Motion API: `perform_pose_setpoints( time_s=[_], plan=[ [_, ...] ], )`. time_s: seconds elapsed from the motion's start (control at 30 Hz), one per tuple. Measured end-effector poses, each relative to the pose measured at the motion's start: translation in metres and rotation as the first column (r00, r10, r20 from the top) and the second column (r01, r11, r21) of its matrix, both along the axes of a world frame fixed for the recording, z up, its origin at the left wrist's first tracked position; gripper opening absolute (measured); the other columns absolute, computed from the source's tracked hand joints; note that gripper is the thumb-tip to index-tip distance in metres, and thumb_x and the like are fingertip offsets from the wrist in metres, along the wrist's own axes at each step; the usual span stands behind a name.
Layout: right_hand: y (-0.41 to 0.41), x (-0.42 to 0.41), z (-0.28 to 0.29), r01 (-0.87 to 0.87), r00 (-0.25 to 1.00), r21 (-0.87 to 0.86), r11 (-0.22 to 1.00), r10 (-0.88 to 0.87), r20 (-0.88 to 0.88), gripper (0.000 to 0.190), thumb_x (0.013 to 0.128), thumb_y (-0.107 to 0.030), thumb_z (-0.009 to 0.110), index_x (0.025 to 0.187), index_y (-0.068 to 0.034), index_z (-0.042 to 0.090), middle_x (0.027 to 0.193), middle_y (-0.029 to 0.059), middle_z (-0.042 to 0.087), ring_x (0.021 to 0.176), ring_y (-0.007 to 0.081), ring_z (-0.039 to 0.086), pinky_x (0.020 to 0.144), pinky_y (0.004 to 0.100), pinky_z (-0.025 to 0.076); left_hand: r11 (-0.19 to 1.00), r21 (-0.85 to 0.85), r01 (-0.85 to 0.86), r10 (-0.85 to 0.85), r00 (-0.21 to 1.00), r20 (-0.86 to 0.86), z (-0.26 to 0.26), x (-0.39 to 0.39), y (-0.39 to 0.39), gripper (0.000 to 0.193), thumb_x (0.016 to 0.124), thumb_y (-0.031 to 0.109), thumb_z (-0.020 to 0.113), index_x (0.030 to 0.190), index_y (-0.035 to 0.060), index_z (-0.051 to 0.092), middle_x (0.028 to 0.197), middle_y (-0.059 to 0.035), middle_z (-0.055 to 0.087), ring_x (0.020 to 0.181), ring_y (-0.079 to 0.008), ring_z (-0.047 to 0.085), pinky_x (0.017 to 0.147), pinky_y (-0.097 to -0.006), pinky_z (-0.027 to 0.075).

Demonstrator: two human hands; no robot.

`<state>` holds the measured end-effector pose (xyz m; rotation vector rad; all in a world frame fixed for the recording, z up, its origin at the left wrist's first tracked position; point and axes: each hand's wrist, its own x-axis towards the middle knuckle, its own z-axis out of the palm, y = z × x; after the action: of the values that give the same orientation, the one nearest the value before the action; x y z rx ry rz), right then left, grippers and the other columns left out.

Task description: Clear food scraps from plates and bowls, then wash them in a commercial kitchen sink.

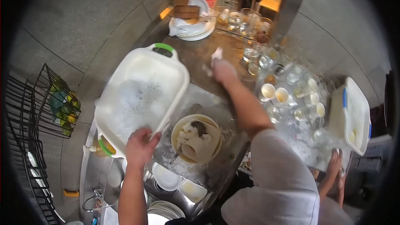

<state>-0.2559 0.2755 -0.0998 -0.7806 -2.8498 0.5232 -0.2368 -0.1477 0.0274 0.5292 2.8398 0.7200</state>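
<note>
My left hand (141,147) is at the near right rim of a white plastic tub (184,78) with green handles, thumb and fingers around the edge. Foamy water (140,93) fills the tub. Over the wet brown part of the counter (190,59), my right hand (223,70) is reaching away from me, blurred by motion. Something pale shows at its fingertips; whether that is a held scrap or the fingers themselves, I cannot tell. Between my arms stands a cream bowl (173,131) with a tilted cup (195,150), crumpled white napkins and a utensil in it.
Stacked plates (197,34) sit at the far end. Glasses (250,53) and white cups (268,91) crowd the right side, before a blue-handled tub (339,109). A co-worker's hands (335,164) work there. Plates (165,176) lie in the sink below; a wire rack (37,100) holds fruit.
</note>
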Motion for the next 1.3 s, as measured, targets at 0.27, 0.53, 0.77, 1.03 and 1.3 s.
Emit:
perform_pose_setpoints(
  time_s=[0.27, 0.53, 0.77, 1.03, 1.3],
  plan=[
    [-0.145, 0.287, 0.024, -0.199, 0.585, -0.903, 0.381, -0.693, -0.421, 0.014, 0.085, -0.005, 0.055, 0.094, -0.002, 0.065, 0.080, 0.0022, 0.059, 0.077, 0.0108, 0.056, 0.069, 0.0274, 0.045, 0.998, 0.046, 0.039, -0.043, 0.996, 0.080, 0.007, 0.001, 0.001, 0.052, 0.088, 0.052, 0.073, 0.094, -0.0002, 0.073, 0.077, -0.0132, 0.069, 0.071, -0.0228, 0.062, 0.073, -0.0360, 0.051],
    [-0.152, 0.509, -0.111, 0.204, 0.961, 0.193, 0.960, -0.159, -0.226, 0.035, 0.083, -0.012, 0.066, 0.117, -0.003, 0.066, 0.113, 0.0196, 0.069, 0.099, 0.0369, 0.067, 0.087, 0.0425, 0.053, 0.995, 0.023, 0.096, -0.099, 0.983, 0.157, 0.012, 0.016, 0.014, 0.058, 0.087, 0.060, 0.068, 0.097, 0.0026, 0.073, 0.090, -0.0179, 0.074, 0.087, -0.0358, 0.069, 0.082, -0.0426, 0.052],
    [-0.160, 0.375, 0.066, 0.239, 0.776, 0.174, 0.955, -0.081, -0.625, 0.014, 0.083, -0.001, 0.064, 0.091, -0.006, 0.074, 0.086, 0.0134, 0.066, 0.081, 0.0325, 0.065, 0.072, 0.0418, 0.054, 0.994, -0.018, 0.109, -0.106, 0.986, 0.128, 0.012, -0.007, -0.004, 0.061, 0.090, 0.063, 0.061, 0.101, 0.0034, 0.074, 0.098, -0.0214, 0.073, 0.096, -0.0393, 0.070, 0.086, -0.0440, 0.052],
    [0.156, 0.037, 0.128, 0.094, 0.606, -0.606, 0.790, -0.529, -0.594, 0.041, 0.088, -0.030, 0.075, 0.115, 0.001, 0.073, 0.088, 0.0108, 0.074, 0.072, 0.0236, 0.070, 0.068, 0.0370, 0.055, 0.994, -0.073, 0.078, -0.069, 0.991, 0.119, 0.008, -0.001, 0.006, 0.047, 0.088, 0.051, 0.069, 0.095, 0.0038, 0.073, 0.078, -0.0186, 0.069, 0.072, -0.0333, 0.065, 0.071, -0.0427, 0.051],
    [0.365, -0.065, 0.087, 0.445, 0.816, -0.201, 0.873, -0.488, -0.310, 0.052, 0.085, -0.056, 0.073, 0.099, -0.006, 0.079, 0.102, 0.0146, 0.077, 0.099, 0.0322, 0.073, 0.086, 0.0437, 0.055, 0.997, -0.074, -0.002, 0.014, 0.987, 0.159, 0.013, -0.005, 0.015, 0.035, 0.084, 0.039, 0.078, 0.097, 0.0059, 0.075, 0.075, -0.0125, 0.070, 0.072, -0.0260, 0.068, 0.071, -0.0370, 0.053]
  ],
)
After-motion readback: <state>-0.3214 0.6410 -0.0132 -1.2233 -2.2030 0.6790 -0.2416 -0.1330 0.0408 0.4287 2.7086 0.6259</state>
